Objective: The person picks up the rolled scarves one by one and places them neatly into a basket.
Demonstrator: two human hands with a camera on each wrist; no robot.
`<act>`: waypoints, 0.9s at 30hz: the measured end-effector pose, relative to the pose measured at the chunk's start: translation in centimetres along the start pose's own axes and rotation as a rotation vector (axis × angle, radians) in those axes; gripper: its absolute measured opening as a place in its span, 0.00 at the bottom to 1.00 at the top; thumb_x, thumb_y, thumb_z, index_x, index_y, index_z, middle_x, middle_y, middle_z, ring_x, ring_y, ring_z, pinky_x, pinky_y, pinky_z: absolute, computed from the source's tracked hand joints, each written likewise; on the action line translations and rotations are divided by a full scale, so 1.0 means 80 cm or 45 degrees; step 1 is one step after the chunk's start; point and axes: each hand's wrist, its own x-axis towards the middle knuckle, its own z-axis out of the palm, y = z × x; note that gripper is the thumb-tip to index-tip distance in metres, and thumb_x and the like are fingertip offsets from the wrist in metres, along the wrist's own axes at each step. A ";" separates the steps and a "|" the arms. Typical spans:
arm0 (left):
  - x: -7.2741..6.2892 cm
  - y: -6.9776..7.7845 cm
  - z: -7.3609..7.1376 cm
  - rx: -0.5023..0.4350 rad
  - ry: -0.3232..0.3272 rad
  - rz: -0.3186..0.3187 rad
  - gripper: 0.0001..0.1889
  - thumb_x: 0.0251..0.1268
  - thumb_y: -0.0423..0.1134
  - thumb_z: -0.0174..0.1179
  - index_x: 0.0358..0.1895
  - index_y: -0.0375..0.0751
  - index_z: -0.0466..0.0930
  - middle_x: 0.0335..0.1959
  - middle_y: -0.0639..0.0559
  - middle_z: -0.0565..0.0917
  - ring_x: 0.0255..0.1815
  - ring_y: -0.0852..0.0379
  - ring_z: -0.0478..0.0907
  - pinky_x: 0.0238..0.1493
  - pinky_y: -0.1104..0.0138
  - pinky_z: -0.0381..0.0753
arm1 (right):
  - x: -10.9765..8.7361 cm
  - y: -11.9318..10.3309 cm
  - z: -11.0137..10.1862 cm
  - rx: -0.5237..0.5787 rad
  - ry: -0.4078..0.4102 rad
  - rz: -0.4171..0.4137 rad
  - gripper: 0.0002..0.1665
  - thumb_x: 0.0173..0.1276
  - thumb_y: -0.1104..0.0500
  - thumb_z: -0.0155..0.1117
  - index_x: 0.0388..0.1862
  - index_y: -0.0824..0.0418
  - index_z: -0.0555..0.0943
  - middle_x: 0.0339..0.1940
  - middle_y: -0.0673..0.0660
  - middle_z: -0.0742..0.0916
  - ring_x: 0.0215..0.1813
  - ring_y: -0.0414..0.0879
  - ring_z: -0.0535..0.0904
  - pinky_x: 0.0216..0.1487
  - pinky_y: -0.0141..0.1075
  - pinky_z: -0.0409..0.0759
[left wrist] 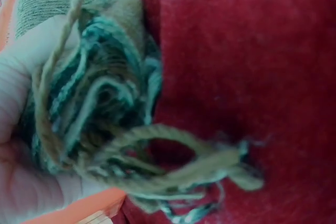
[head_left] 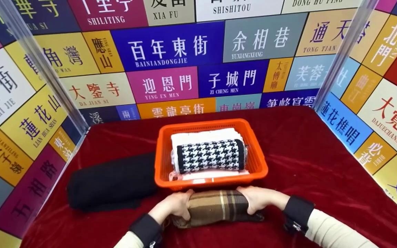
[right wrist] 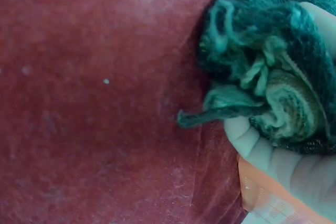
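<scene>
A rolled plaid scarf [head_left: 219, 208] in brown and dark tones lies across the front of the orange basket [head_left: 261, 165]. My left hand [head_left: 177, 204] grips its left end and my right hand [head_left: 258, 199] grips its right end. Seen from the left wrist, twisted fringe cords [left wrist: 173, 177] hang out of the roll beside the palm. In the right wrist view the scarf's spiral end [right wrist: 289, 103] shows, with fingers [right wrist: 273, 156] curled beneath it. Inside the basket a rolled black-and-white houndstooth cloth [head_left: 210, 156] rests on white and pink fabric.
A folded black cloth [head_left: 112, 182] lies left of the basket, against its side. Dark red velvet [head_left: 298, 144] covers the table. Sign-printed walls [head_left: 167, 44] stand at the back and both sides, with clear corner posts [head_left: 339, 51].
</scene>
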 end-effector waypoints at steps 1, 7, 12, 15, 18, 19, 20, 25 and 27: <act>-0.001 -0.001 -0.001 -0.020 0.009 -0.009 0.45 0.27 0.40 0.71 0.61 0.39 0.64 0.43 0.44 0.80 0.44 0.50 0.78 0.43 0.65 0.77 | 0.000 0.000 0.000 0.003 0.007 -0.005 0.30 0.30 0.65 0.69 0.37 0.57 0.70 0.30 0.49 0.79 0.31 0.41 0.74 0.32 0.32 0.74; -0.007 -0.002 -0.009 -0.039 0.093 -0.008 0.31 0.23 0.38 0.70 0.42 0.46 0.69 0.30 0.50 0.79 0.32 0.51 0.77 0.33 0.63 0.77 | -0.002 -0.006 -0.007 -0.014 0.031 -0.023 0.34 0.31 0.64 0.68 0.45 0.57 0.71 0.35 0.49 0.80 0.36 0.42 0.76 0.37 0.34 0.74; -0.018 -0.002 -0.015 -0.028 0.145 0.036 0.30 0.23 0.38 0.70 0.40 0.47 0.70 0.30 0.49 0.80 0.31 0.49 0.78 0.29 0.60 0.75 | -0.014 -0.017 -0.009 -0.003 0.048 0.032 0.46 0.32 0.65 0.67 0.58 0.55 0.67 0.44 0.53 0.78 0.42 0.47 0.75 0.41 0.41 0.73; -0.026 0.000 -0.020 -0.029 0.145 0.049 0.31 0.23 0.37 0.71 0.42 0.47 0.70 0.30 0.48 0.80 0.31 0.49 0.78 0.26 0.60 0.74 | -0.022 -0.025 -0.012 0.018 0.058 0.054 0.48 0.32 0.65 0.67 0.60 0.54 0.65 0.46 0.54 0.76 0.44 0.48 0.73 0.40 0.43 0.73; -0.034 0.003 -0.028 -0.029 0.136 0.060 0.32 0.24 0.37 0.70 0.44 0.47 0.70 0.27 0.52 0.79 0.29 0.51 0.77 0.24 0.61 0.72 | -0.030 -0.033 -0.019 0.019 0.059 0.043 0.48 0.34 0.65 0.66 0.61 0.52 0.64 0.47 0.54 0.76 0.45 0.47 0.73 0.40 0.43 0.73; -0.036 0.003 -0.030 -0.025 0.138 0.065 0.32 0.25 0.37 0.70 0.45 0.47 0.70 0.26 0.53 0.78 0.28 0.51 0.77 0.24 0.61 0.72 | -0.033 -0.036 -0.022 0.018 0.056 0.038 0.48 0.34 0.65 0.65 0.62 0.52 0.64 0.48 0.54 0.76 0.46 0.48 0.73 0.41 0.44 0.73; -0.039 0.004 -0.033 -0.024 0.139 0.070 0.33 0.25 0.37 0.70 0.45 0.47 0.70 0.25 0.54 0.77 0.28 0.52 0.76 0.24 0.62 0.72 | -0.036 -0.040 -0.025 0.017 0.051 0.032 0.49 0.35 0.65 0.65 0.63 0.52 0.64 0.50 0.55 0.76 0.47 0.48 0.73 0.42 0.45 0.73; -0.056 0.009 -0.050 -0.034 0.177 0.104 0.34 0.24 0.39 0.70 0.47 0.48 0.70 0.23 0.57 0.75 0.27 0.54 0.75 0.25 0.61 0.72 | -0.048 -0.057 -0.044 0.001 0.047 0.008 0.51 0.36 0.66 0.62 0.66 0.53 0.62 0.55 0.59 0.75 0.51 0.49 0.72 0.46 0.49 0.71; -0.063 0.012 -0.059 -0.048 0.198 0.117 0.34 0.24 0.39 0.70 0.47 0.48 0.71 0.24 0.57 0.75 0.27 0.54 0.75 0.26 0.61 0.73 | -0.052 -0.063 -0.054 -0.011 0.056 -0.003 0.52 0.36 0.66 0.62 0.67 0.52 0.62 0.56 0.60 0.75 0.52 0.50 0.72 0.46 0.49 0.72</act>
